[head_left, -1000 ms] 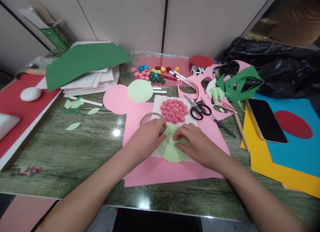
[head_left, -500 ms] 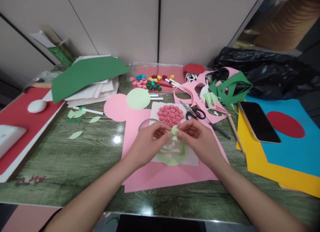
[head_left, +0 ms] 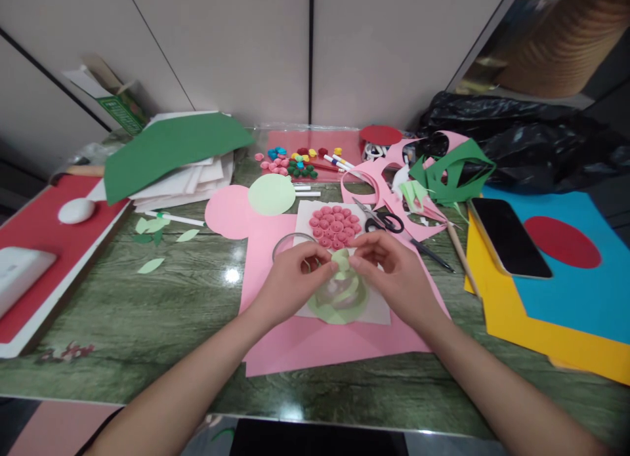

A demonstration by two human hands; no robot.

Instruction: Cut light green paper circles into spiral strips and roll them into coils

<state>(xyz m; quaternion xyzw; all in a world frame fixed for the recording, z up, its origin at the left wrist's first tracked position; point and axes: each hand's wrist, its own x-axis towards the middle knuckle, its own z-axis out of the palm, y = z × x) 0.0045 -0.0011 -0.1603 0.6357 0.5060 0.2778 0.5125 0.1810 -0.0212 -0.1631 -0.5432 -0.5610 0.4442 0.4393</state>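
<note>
Between both hands is a light green paper spiral (head_left: 340,298), its inner end curled into a small roll and the rest hanging in loops below. My left hand (head_left: 301,272) pinches the roll from the left. From the right, my right hand (head_left: 388,272) pinches the same roll with thumb and forefinger. Just beyond the fingertips, a cluster of pink rolled paper flowers (head_left: 335,226) lies on a white sheet (head_left: 302,213). A large pink sheet (head_left: 275,348) is under that. A clear round ring or lid (head_left: 283,241) shows partly behind my left hand.
Black-handled scissors (head_left: 384,221) and a pen (head_left: 433,256) lie right of the flowers. Pink paper scraps (head_left: 364,187), a phone (head_left: 512,238) and coloured sheets (head_left: 571,298) fill the right. Leaf cutouts (head_left: 150,266), a white mouse (head_left: 76,210) and a paper stack (head_left: 182,184) are left.
The curled roll at my fingertips has turned a little, and the spiral's loops below have shifted. Both hands stay in nearly the same place, still pinching.
</note>
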